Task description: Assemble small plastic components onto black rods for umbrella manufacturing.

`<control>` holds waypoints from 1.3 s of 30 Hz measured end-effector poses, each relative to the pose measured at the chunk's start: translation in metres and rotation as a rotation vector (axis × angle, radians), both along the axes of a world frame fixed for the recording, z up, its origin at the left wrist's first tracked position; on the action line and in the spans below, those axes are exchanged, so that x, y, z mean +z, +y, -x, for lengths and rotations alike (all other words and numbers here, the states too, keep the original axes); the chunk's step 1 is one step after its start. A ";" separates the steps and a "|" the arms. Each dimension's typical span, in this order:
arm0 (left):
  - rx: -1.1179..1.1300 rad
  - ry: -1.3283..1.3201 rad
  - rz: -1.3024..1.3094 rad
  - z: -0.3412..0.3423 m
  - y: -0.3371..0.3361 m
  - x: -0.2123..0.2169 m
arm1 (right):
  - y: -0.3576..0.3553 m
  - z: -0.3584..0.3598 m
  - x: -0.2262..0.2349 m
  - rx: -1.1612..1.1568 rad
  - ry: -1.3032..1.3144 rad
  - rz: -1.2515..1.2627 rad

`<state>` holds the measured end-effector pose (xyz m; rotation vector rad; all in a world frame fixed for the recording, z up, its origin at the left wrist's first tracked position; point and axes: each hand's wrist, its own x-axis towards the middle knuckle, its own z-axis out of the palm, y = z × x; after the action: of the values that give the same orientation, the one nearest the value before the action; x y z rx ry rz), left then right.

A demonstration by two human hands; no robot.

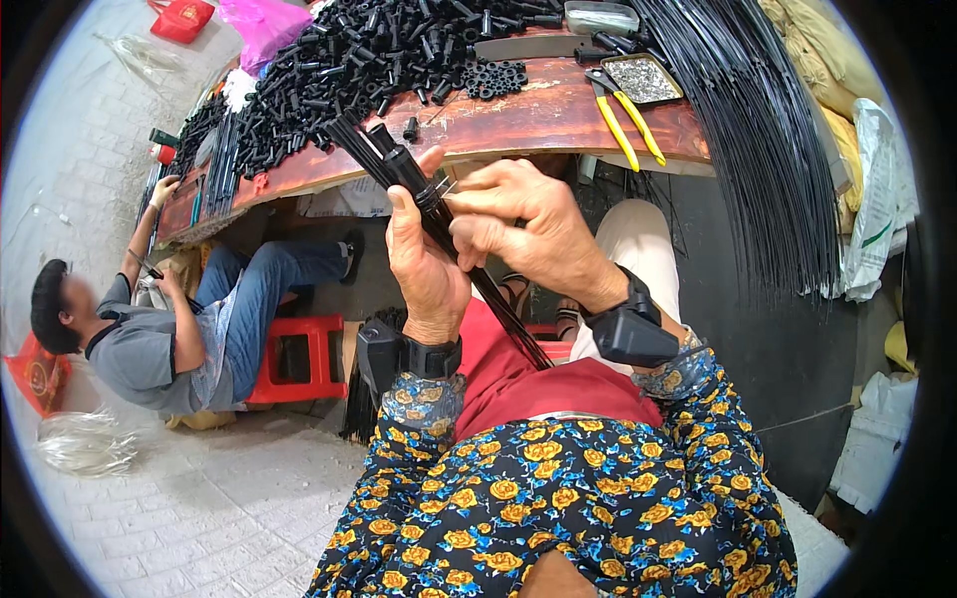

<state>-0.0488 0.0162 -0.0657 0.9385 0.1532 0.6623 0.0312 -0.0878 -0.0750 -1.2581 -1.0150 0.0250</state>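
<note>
My left hand (427, 267) is wrapped round a bundle of thin black rods (510, 324), which slants from the table edge down toward my lap. Black tubular fittings (405, 169) sit on the bundle near its upper end. My right hand (538, 221) meets the bundle just below these fittings, its thumb and fingers pinched together. A small, thin, shiny piece (447, 189) shows at its fingertips; its kind is too small to tell. Beyond my hands, a single black fitting (411, 129) lies near the edge of the reddish wooden table (543, 115).
A large pile of black fittings (349, 65) covers the table's left part. Yellow-handled pliers (623, 120) overhang its edge beside a tray of small metal pieces (643, 80). Long black rods (743, 130) hang off the right side. A co-worker (150, 344) sits at the left.
</note>
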 end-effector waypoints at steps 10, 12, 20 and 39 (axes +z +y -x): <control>-0.084 0.019 0.032 0.001 0.002 0.000 | 0.003 -0.017 0.017 0.070 -0.052 0.156; -0.089 0.034 0.046 0.001 0.003 0.002 | 0.004 -0.017 0.020 0.043 -0.076 0.126; -0.126 0.056 0.039 0.001 0.006 -0.002 | 0.003 -0.016 0.018 0.407 0.755 0.146; -0.048 0.019 0.013 -0.007 0.000 -0.008 | 0.002 -0.004 0.029 0.200 0.537 0.239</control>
<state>-0.0418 0.0162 -0.0733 0.9338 0.1509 0.6081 0.0355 -0.0861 -0.0463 -1.2634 -0.6743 0.6226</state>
